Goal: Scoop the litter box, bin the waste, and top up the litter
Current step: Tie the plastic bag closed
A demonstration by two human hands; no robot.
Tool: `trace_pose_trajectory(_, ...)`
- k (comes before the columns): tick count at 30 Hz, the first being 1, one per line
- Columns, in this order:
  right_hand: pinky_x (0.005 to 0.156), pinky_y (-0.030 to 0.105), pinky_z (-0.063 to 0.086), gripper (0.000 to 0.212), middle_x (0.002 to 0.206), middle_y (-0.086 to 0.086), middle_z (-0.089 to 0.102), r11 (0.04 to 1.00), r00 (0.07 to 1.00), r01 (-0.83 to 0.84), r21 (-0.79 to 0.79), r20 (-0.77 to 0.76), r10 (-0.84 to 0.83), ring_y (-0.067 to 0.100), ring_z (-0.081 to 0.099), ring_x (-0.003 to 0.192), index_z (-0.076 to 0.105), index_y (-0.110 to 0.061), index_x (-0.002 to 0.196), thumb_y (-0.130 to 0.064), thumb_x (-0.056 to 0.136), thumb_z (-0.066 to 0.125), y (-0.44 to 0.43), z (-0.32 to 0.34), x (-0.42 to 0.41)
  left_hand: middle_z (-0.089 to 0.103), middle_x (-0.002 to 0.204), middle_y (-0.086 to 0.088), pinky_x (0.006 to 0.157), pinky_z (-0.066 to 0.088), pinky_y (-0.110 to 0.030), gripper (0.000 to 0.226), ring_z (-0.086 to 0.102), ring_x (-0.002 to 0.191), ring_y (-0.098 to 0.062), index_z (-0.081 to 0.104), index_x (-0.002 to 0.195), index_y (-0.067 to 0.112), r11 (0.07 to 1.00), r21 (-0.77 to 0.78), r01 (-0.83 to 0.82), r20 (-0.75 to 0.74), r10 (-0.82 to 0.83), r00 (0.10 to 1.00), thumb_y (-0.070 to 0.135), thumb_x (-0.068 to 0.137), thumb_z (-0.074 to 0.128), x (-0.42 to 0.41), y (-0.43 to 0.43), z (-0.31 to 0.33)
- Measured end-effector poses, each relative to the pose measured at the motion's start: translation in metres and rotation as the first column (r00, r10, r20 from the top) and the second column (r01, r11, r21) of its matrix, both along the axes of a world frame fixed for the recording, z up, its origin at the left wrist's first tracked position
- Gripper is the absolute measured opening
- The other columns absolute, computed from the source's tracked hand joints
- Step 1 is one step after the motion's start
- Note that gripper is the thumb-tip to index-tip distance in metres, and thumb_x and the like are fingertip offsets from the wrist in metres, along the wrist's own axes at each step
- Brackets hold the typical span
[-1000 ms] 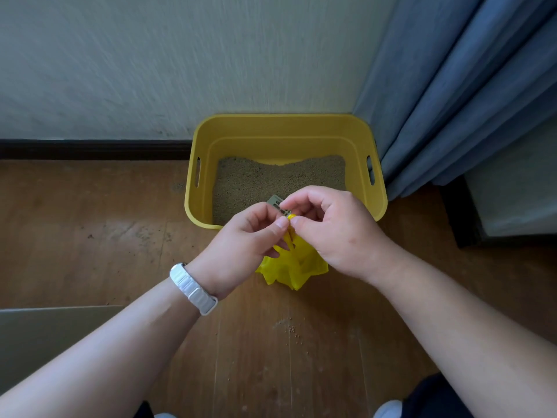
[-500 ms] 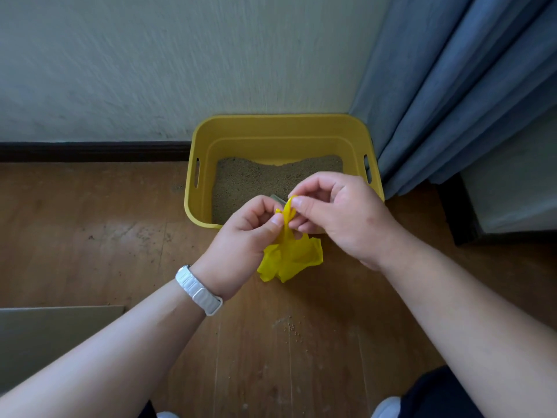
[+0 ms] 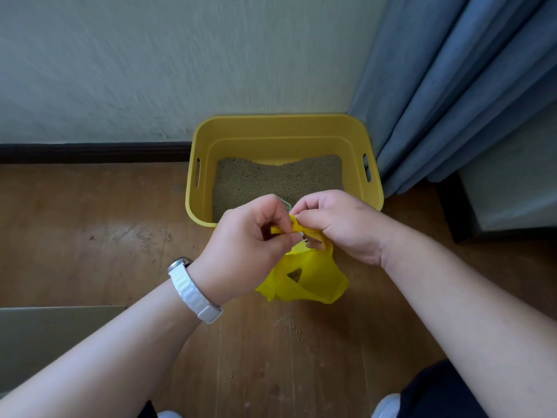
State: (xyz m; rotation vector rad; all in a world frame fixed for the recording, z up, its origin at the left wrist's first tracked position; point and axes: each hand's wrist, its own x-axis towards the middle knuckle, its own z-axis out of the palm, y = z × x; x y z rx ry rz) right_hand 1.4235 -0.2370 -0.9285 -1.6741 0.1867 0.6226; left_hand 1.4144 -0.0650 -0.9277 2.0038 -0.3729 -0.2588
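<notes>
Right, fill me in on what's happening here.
A person is kneeling at a yellow litter box by the wall. Both hands, left hand and right hand, pinch the top of a small yellow bag, apparently working it open or tying it. A few litter grains lie spilled on the floor.

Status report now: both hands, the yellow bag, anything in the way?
Left hand and right hand both pinching yellow bag. Bag hangs before litter box. Nothing blocking.
</notes>
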Motion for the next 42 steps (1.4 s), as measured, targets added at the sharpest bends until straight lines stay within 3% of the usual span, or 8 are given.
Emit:
trace_pose_trajectory(6,0.048,0.027,0.035,0.022,0.058,0.008,0.043,0.979,0.975,-0.2,-0.025,-0.104,0.196,0.016,0.038,0.051,0.055,0.013,0.08,-0.003,0.091,0.044,-0.006,-0.001,-0.001,0.059,0.062,0.007,0.053,0.04,-0.024,0.022,0.05,0.06,-0.009,0.058,0.066,0.018,0.986,0.149,-0.08,0.277,0.036,0.96,0.028,0.073,0.076,-0.004,0.002,0.0)
trace_pose_trajectory(14,0.072,0.042,0.04,0.029,0.074,0.017,0.057,0.942,0.937,-0.278,0.187,-0.165,0.309,0.03,0.049,0.074,0.065,0.009,0.085,-0.014,0.078,0.048,-0.009,0.007,-0.002,0.066,0.056,0.006,0.051,0.039,-0.025,0.029,0.05,0.052,-0.006,0.051,0.067,0.014,0.999,-0.025,0.025,0.067,-0.023,0.998,0.013,0.078,0.078,-0.001,0.004,0.012)
trace_pose_trajectory(17,0.078,0.047,0.038,0.04,0.081,0.024,0.056,0.947,0.953,-0.235,0.219,-0.141,0.269,0.033,0.048,0.08,0.057,0.021,0.09,-0.014,0.074,0.048,-0.006,0.007,-0.003,0.064,0.056,0.005,0.052,0.038,-0.026,0.021,0.047,0.051,-0.009,0.059,0.084,0.019,0.998,-0.058,0.04,-0.05,-0.043,0.998,0.007,0.08,0.076,0.004,0.008,0.015)
trace_pose_trajectory(20,0.081,0.046,0.04,0.035,0.08,0.022,0.06,0.925,0.942,-0.228,0.304,-0.173,0.289,0.029,0.053,0.077,0.07,0.007,0.084,-0.016,0.077,0.045,-0.005,0.006,-0.004,0.066,0.06,0.0,0.062,0.047,-0.025,0.026,0.061,0.059,-0.004,0.068,0.1,0.023,0.991,-0.09,0.101,-0.121,-0.112,0.986,0.003,0.084,0.071,0.005,0.011,0.019)
trace_pose_trajectory(25,0.084,0.044,0.038,0.035,0.077,0.013,0.061,0.9,0.918,-0.295,0.322,-0.165,0.36,0.029,0.051,0.08,0.073,-0.005,0.081,-0.025,0.083,0.044,-0.003,0.003,-0.003,0.07,0.072,0.009,0.067,0.042,-0.012,0.016,0.06,0.072,0.004,0.072,0.076,0.024,0.995,0.05,0.091,-0.012,-0.09,0.996,0.009,0.082,0.074,0.006,0.012,0.019)
trace_pose_trajectory(29,0.082,0.042,0.04,0.034,0.075,0.01,0.06,0.903,0.921,-0.304,0.302,-0.147,0.36,0.03,0.05,0.081,0.076,-0.012,0.074,-0.023,0.083,0.044,-0.002,0.005,-0.003,0.067,0.078,0.005,0.069,0.048,-0.026,0.007,0.062,0.077,-0.006,0.075,0.087,0.023,0.993,0.119,0.027,0.051,-0.033,0.998,0.023,0.081,0.075,0.008,0.017,0.007)
trace_pose_trajectory(36,0.074,0.036,0.042,0.035,0.071,0.009,0.06,0.869,0.901,-0.254,0.425,-0.223,0.372,0.022,0.048,0.072,0.07,-0.004,0.078,-0.021,0.084,0.04,-0.002,0.003,-0.003,0.057,0.072,0.016,0.066,0.034,-0.003,0.012,0.055,0.076,0.008,0.075,0.092,0.021,0.987,0.139,0.077,0.194,-0.104,0.975,0.019,0.081,0.069,0.006,0.015,0.01)
trace_pose_trajectory(42,0.062,0.034,0.039,0.024,0.064,0.002,0.053,0.956,0.956,-0.292,-0.032,-0.049,0.29,0.015,0.046,0.062,0.062,-0.006,0.069,-0.022,0.085,0.054,-0.001,0.005,-0.003,0.061,0.075,0.009,0.065,0.037,-0.01,0.008,0.054,0.077,-0.002,0.072,0.079,0.023,0.967,0.251,0.048,0.136,-0.084,0.987,0.019,0.085,0.07,0.007,0.015,0.006)
